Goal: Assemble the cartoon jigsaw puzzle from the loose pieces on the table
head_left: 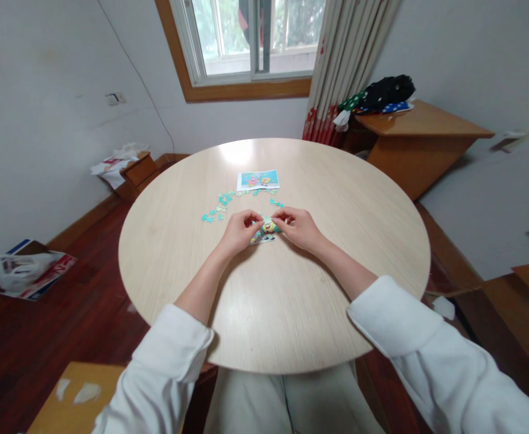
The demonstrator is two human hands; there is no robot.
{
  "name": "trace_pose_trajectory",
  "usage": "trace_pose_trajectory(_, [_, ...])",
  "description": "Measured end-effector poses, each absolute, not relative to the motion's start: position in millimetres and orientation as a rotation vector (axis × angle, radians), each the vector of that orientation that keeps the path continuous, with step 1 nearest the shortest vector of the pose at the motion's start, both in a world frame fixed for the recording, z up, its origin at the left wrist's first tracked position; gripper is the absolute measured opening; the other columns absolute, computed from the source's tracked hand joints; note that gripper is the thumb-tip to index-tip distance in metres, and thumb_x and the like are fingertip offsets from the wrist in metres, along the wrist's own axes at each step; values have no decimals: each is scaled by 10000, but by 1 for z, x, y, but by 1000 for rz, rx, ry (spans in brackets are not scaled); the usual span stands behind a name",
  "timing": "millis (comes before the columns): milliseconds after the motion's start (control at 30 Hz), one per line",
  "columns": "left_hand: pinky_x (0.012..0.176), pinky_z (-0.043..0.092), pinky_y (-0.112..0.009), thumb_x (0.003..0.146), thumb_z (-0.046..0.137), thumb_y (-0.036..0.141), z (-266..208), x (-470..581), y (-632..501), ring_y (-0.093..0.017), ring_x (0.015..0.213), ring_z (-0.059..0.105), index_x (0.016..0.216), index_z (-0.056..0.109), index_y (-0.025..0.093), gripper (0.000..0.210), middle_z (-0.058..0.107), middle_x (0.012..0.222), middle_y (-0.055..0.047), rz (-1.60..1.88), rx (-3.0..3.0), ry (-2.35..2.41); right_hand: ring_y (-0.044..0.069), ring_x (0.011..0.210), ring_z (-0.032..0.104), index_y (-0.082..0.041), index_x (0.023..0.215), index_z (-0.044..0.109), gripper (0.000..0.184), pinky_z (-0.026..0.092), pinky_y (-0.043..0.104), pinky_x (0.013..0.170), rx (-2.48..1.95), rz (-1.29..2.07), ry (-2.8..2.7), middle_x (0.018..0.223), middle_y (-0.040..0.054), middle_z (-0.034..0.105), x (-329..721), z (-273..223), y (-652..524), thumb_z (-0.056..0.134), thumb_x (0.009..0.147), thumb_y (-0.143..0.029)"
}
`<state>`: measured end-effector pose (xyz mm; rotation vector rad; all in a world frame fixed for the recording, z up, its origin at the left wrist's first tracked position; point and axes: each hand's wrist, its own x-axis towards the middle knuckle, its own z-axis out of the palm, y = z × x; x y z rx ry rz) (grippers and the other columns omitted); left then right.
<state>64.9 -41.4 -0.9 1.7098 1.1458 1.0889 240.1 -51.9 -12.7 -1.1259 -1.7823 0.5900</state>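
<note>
My left hand (245, 230) and my right hand (297, 226) meet over a partly joined jigsaw puzzle (268, 228) in yellow and teal. The left thumb and fingers pinch at its left side. On the other side, my right fingertips are closed at its upper right edge. Part of the puzzle is hidden by the fingers, and any single piece between them is too small to make out. Loose teal puzzle pieces (225, 199) lie scattered beyond my left hand, with a few more teal pieces (276, 204) just past the right fingertips.
A colourful picture sheet (258, 180) lies behind the pieces on the round wooden table (264, 319). Beyond the table are a window and a curtain (345, 54). A small desk (427, 120) with dark cloth stands at the right, and a cardboard box (81, 398) is at lower left.
</note>
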Motion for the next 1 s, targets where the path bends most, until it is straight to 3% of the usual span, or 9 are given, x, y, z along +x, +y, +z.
trace_pose_trajectory(1000, [551, 335, -255, 693, 632, 169, 1, 65, -43, -91, 517, 396, 650, 618, 165, 45, 498, 539, 48, 1090, 1745, 1148, 140, 632, 572, -177, 714, 663, 132, 409, 275, 587, -1107, 667, -1708, 684, 22, 671, 240, -11, -52, 599, 754, -285])
